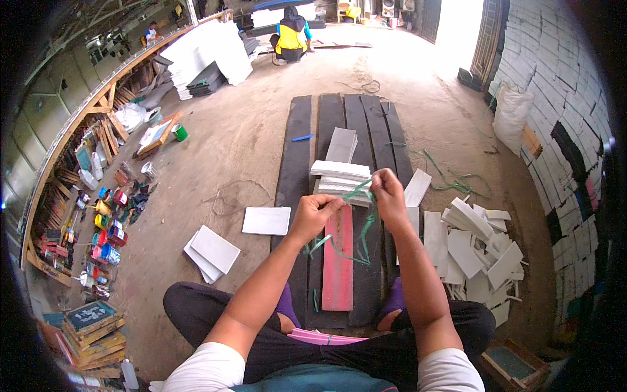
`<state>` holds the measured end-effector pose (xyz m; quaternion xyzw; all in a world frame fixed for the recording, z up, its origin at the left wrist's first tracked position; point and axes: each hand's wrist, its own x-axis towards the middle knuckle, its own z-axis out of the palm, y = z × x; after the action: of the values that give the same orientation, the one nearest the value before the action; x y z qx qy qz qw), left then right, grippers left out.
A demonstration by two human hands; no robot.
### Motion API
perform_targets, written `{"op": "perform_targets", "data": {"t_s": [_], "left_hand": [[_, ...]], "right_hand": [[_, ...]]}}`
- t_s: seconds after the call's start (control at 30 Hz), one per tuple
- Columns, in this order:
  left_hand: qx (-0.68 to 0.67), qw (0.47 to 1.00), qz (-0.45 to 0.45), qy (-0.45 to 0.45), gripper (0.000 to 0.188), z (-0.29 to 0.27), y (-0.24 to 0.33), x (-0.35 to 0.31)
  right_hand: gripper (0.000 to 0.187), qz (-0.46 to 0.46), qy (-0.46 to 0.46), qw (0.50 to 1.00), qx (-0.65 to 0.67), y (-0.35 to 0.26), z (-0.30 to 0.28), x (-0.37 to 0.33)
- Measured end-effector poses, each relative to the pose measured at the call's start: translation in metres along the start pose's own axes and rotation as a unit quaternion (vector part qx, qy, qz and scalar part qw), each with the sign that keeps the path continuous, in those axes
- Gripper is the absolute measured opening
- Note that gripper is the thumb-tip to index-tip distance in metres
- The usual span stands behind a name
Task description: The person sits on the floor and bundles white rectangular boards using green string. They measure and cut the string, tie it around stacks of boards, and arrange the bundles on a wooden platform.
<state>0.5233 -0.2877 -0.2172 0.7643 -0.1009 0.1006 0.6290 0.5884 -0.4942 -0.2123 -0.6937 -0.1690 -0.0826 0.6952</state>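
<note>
A thin green plastic string (356, 191) runs between my two hands, and its loose ends dangle below them. My left hand (316, 215) pinches it on the left, fingers closed. A little higher, my right hand (389, 195) pinches it too, thumb against fingers. Just beyond my hands lies a stack of white flat strips (341, 169), partly hidden by my right hand and the string. Below my hands a faded red board (337, 281) lies lengthwise on the dark planks (295, 150). Behind the strips sits a small pile of grey-white sheets (341, 144).
White sheets (266, 221) lie left of the planks, with more nearby. A heap of white offcuts (477, 248) and tangled green string (454, 179) lie right. Paint cans (111, 232) line the left side. Another person (292, 36) crouches far ahead. A blue tool (302, 138) rests on the planks.
</note>
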Motion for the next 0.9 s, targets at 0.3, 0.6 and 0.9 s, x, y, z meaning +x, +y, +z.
{"op": "perform_targets", "data": {"t_s": [0.3,0.6,0.9], "left_hand": [[-0.222,0.964,-0.144,-0.030,0.032,-0.011,-0.027,-0.008],[-0.218,0.963,-0.138,-0.081,0.039,-0.004,-0.019,-0.010],[-0.404,0.880,-0.109,0.225,0.036,-0.101,-0.076,0.002]], "right_hand": [[0.021,0.003,0.191,0.935,-0.299,0.028,-0.060,0.011],[0.085,-0.059,-0.271,0.956,-0.101,-0.002,0.016,-0.032],[0.038,0.130,-0.192,0.962,-0.148,0.040,-0.031,-0.024]]}}
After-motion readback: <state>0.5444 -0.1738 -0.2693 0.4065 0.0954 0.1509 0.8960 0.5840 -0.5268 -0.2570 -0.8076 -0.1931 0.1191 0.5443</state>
